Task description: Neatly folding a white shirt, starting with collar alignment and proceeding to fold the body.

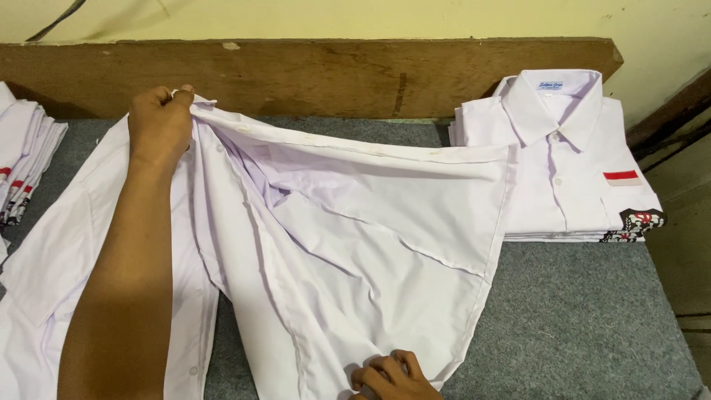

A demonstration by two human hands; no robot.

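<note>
A white button-up shirt (355, 222) lies spread over the grey felt table (578, 318), its front panel pulled open toward the right. My left hand (159, 122) is closed on the shirt's fabric near the collar at the far side, my forearm lying across the shirt. At the near edge my right hand (389, 376) presses and grips the shirt's lower hem.
A neat stack of folded white shirts (563, 155) with red-and-white chest patches sits at the back right. Another pile of white shirts (26, 159) lies at the far left. A wooden board (333, 74) runs along the table's back, against a yellowish wall.
</note>
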